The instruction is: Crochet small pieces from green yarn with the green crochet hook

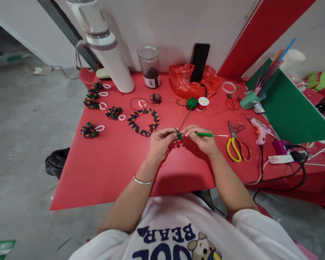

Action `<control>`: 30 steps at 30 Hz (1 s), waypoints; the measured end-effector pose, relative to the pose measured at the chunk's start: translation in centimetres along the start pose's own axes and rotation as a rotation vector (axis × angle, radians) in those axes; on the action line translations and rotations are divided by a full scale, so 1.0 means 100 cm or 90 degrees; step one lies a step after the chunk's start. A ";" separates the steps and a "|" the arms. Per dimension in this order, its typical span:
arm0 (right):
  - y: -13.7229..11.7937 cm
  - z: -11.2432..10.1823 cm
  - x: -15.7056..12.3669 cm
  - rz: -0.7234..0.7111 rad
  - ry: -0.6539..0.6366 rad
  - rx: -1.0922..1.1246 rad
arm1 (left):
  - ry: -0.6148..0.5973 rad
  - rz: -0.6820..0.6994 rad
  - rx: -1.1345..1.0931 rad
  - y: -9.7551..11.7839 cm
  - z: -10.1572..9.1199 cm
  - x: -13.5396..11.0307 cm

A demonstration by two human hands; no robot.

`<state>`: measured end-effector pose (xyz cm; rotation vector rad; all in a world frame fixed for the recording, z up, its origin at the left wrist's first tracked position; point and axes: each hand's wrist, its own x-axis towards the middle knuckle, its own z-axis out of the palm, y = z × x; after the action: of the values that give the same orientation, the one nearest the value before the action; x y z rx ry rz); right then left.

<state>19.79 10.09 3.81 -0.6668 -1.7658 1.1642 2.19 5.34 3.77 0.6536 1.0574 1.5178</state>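
My left hand (164, 140) pinches a small piece of dark green crochet (180, 137) above the red table. Closed round a crochet hook (204, 134) with a green handle, my right hand (202, 139) is right beside it, and the hook's tip meets the green piece. A strand of yarn (185, 120) runs from the work up to a green yarn ball (192, 103). Left of my hands lies a crocheted multicoloured ring (143, 122). Several knitted bundles with white bead loops, such as one bundle (89, 130), sit at the table's left side.
Scissors (237, 144) with yellow and red handles and a pink glue gun (260, 130) lie to the right, near a power strip (283, 159) with cables. Along the back stand a white bottle (115, 61), a clear jar (148, 66) and a phone (199, 62) on red plastic. A thread spool (203, 102) sits by the yarn ball.
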 end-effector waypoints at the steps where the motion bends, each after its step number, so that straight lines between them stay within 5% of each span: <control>1: 0.000 0.000 0.000 0.001 0.004 0.000 | -0.002 0.001 -0.002 0.000 0.000 0.000; 12: -0.001 0.001 0.001 0.018 0.017 0.007 | -0.024 0.052 0.015 -0.003 -0.003 0.004; 30: 0.004 0.001 -0.002 0.003 0.029 0.045 | -0.044 0.018 0.033 0.000 -0.004 0.003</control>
<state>19.75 10.05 3.35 -0.6507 -1.6787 1.1990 1.81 5.54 3.52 0.7555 1.0420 1.4852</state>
